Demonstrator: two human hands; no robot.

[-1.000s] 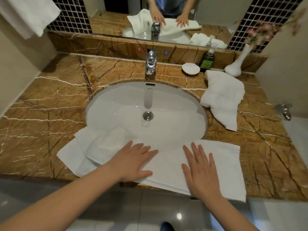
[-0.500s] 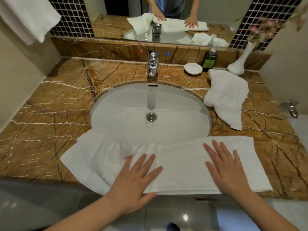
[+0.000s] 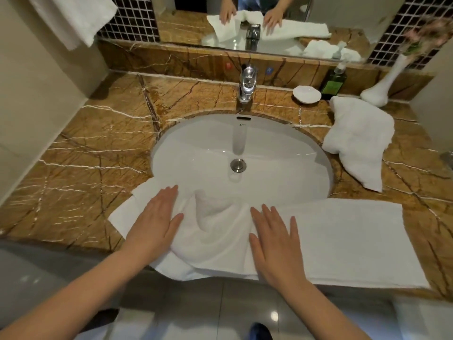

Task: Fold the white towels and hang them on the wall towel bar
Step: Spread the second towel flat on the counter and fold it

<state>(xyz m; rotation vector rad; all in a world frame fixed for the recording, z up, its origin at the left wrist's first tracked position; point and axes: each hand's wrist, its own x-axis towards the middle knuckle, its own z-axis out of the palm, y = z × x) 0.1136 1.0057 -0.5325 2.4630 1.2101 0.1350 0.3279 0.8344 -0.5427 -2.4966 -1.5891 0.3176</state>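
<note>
The fingers [image 3: 169, 196] of my left hand [image 3: 157, 222] are straight and close together, lying flat on the long white cloth towel [image 3: 343, 236]. The fingers [image 3: 268, 215] of my right hand [image 3: 275, 241] are straight too, a little spread, and flat on the same towel. Neither hand grabs anything.

The towel lies along the front of the round white sink [image 3: 282, 155], partly over its rim, on the brown stone counter [image 3: 85, 155]. Between my two hands it is bunched up in a soft lump. Right of my right hand it is smooth and flat. Its left end pokes out past my left fingers.

A second crumpled white towel [image 3: 360, 136] lies right of the sink. Another white towel [image 3: 73, 15] hangs up high, far left of the sink.
</note>
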